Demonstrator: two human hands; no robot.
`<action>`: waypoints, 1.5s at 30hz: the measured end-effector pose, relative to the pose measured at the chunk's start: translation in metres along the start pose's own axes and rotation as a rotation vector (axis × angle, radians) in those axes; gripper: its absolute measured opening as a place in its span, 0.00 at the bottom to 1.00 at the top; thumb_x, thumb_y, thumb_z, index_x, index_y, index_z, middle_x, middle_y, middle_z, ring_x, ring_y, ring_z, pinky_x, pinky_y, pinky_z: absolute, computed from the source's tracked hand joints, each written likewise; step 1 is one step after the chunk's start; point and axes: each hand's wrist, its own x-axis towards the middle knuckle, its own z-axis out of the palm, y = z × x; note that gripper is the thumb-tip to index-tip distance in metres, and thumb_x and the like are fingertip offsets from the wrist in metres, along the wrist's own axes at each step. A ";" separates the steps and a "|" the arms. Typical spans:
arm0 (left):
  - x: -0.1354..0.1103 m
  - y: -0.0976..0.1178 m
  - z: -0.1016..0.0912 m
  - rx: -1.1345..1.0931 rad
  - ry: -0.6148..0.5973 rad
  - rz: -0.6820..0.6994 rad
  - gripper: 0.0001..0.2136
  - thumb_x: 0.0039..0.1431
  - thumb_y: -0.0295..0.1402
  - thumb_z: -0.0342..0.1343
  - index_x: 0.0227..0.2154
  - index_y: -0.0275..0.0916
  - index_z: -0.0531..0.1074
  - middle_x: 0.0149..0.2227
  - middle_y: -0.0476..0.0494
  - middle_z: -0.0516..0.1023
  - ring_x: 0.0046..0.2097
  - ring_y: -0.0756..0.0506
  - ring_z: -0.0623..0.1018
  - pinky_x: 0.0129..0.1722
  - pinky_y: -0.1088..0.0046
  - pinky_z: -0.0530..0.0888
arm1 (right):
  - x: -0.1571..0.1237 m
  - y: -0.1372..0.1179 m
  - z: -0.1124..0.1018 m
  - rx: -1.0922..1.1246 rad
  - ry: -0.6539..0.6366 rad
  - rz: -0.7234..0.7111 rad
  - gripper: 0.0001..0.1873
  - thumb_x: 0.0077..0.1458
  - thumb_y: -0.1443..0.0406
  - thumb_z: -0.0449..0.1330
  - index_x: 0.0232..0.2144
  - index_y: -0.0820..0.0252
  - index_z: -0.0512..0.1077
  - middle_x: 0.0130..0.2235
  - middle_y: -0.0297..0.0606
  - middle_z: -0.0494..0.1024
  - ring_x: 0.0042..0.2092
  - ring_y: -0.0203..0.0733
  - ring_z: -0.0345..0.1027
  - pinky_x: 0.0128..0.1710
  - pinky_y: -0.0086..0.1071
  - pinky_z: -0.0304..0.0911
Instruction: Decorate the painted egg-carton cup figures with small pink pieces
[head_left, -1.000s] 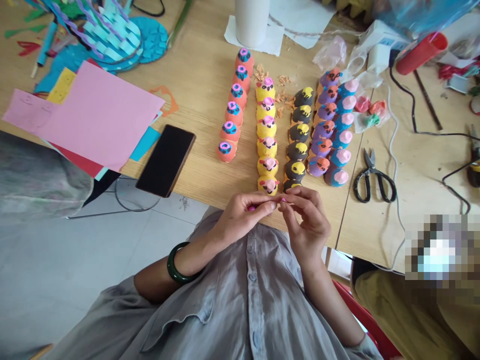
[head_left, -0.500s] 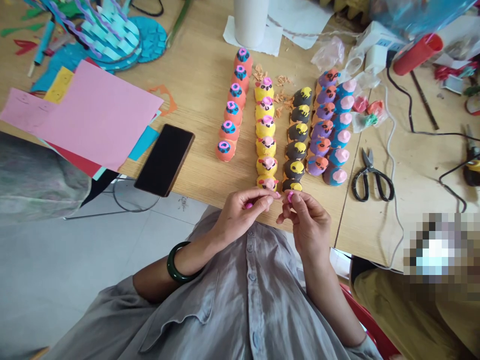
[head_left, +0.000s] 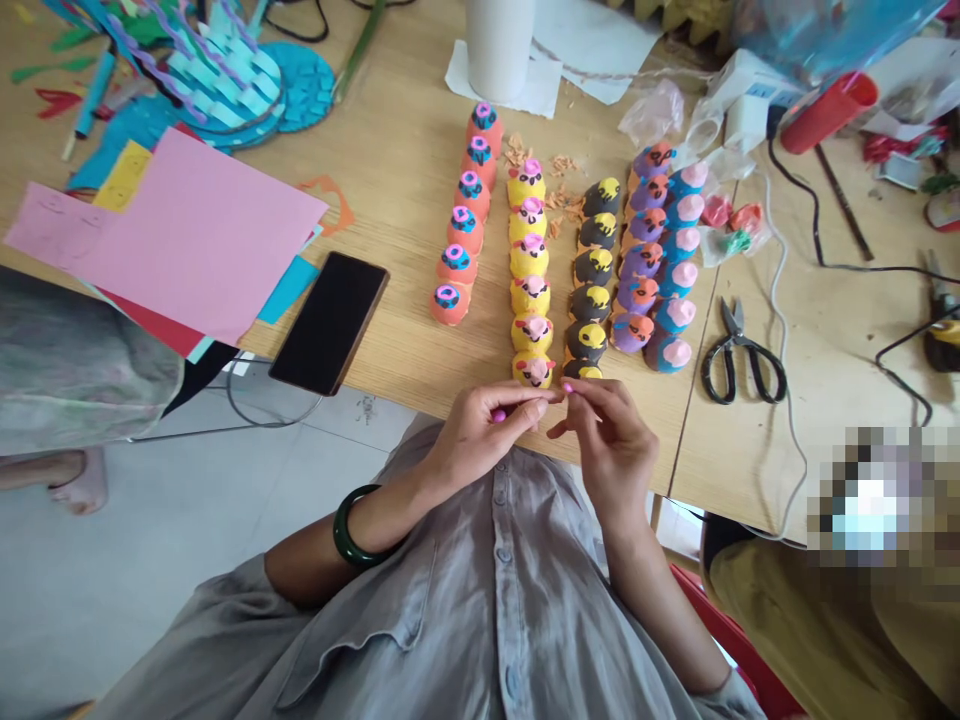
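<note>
My left hand (head_left: pixel 491 425) is closed around a small magenta lump of modelling clay (head_left: pixel 499 414), which shows between thumb and fingers. Close to its fingertips, my right hand (head_left: pixel 616 435) pinches a tiny magenta clay bit (head_left: pixel 568 387). Both hands are over the table's front edge, just below a row of yellow domed clay figures (head_left: pixel 529 295) with pink tops. Beside that row runs one of black domes (head_left: pixel 590 268) with yellow tops; my right hand is nearest its front end.
Orange domes (head_left: pixel 466 230) stand left, purple domes (head_left: pixel 640 260) and blue domes (head_left: pixel 673 315) right. Black-handled scissors (head_left: pixel 742 355) lie beyond them. A phone (head_left: pixel 330 322) and pink paper (head_left: pixel 217 230) lie on the left. A white cylinder (head_left: pixel 501 45) stands behind. Cables (head_left: pixel 825 262) cross the right side.
My right hand has shifted slightly left, bringing its magenta bit nearer my left fingertips. My left hand keeps nearly the same place. Another person's foot now shows at the lower left.
</note>
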 end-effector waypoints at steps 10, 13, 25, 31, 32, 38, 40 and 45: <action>0.006 -0.005 0.002 -0.705 -0.126 -0.426 0.11 0.55 0.38 0.66 0.37 0.36 0.84 0.25 0.54 0.61 0.22 0.59 0.52 0.19 0.81 0.51 | -0.008 0.014 0.001 -0.134 0.055 -0.245 0.21 0.63 0.71 0.59 0.54 0.43 0.77 0.46 0.38 0.74 0.41 0.40 0.76 0.34 0.34 0.80; 0.007 -0.001 0.001 -0.885 -0.169 -0.553 0.10 0.53 0.35 0.69 0.33 0.33 0.82 0.25 0.55 0.59 0.22 0.60 0.51 0.18 0.85 0.51 | -0.009 0.023 0.003 -0.303 0.047 -0.425 0.27 0.62 0.74 0.59 0.58 0.42 0.73 0.46 0.40 0.76 0.47 0.44 0.75 0.40 0.38 0.81; 0.006 -0.004 0.003 -0.867 -0.133 -0.482 0.10 0.57 0.36 0.67 0.37 0.34 0.82 0.26 0.55 0.59 0.22 0.61 0.53 0.18 0.87 0.52 | -0.006 0.019 0.005 -0.196 0.078 -0.288 0.19 0.63 0.70 0.59 0.52 0.47 0.78 0.45 0.39 0.77 0.40 0.40 0.78 0.39 0.36 0.79; 0.003 -0.009 0.006 -0.537 -0.010 -0.240 0.18 0.57 0.40 0.67 0.50 0.44 0.81 0.27 0.54 0.65 0.23 0.59 0.56 0.19 0.82 0.54 | 0.002 0.002 0.003 0.509 -0.086 0.368 0.07 0.57 0.60 0.67 0.38 0.53 0.83 0.30 0.31 0.74 0.26 0.30 0.68 0.25 0.27 0.75; 0.003 -0.010 0.006 -0.489 -0.013 -0.205 0.19 0.56 0.40 0.68 0.51 0.45 0.80 0.28 0.53 0.67 0.23 0.58 0.58 0.20 0.81 0.56 | 0.003 0.000 0.003 0.611 -0.125 0.454 0.08 0.55 0.58 0.69 0.35 0.55 0.83 0.28 0.31 0.73 0.25 0.30 0.65 0.22 0.25 0.74; 0.004 -0.016 0.005 -0.277 0.024 0.051 0.11 0.58 0.36 0.66 0.44 0.44 0.84 0.36 0.46 0.77 0.38 0.49 0.76 0.37 0.74 0.75 | 0.005 -0.003 0.005 0.794 -0.213 0.656 0.13 0.51 0.56 0.71 0.28 0.60 0.81 0.26 0.32 0.76 0.22 0.29 0.59 0.17 0.23 0.71; 0.005 -0.017 0.005 -0.207 0.098 0.144 0.08 0.58 0.35 0.67 0.40 0.45 0.85 0.36 0.46 0.77 0.40 0.49 0.77 0.41 0.74 0.75 | 0.004 -0.003 0.005 0.796 -0.244 0.678 0.14 0.54 0.55 0.69 0.28 0.61 0.79 0.28 0.34 0.77 0.23 0.30 0.62 0.17 0.25 0.72; 0.006 -0.015 0.004 -0.155 0.129 0.193 0.04 0.58 0.33 0.66 0.35 0.43 0.85 0.34 0.47 0.76 0.35 0.51 0.75 0.35 0.76 0.73 | 0.004 -0.002 0.005 0.768 -0.273 0.669 0.14 0.56 0.55 0.68 0.33 0.61 0.78 0.29 0.33 0.77 0.24 0.31 0.65 0.17 0.26 0.74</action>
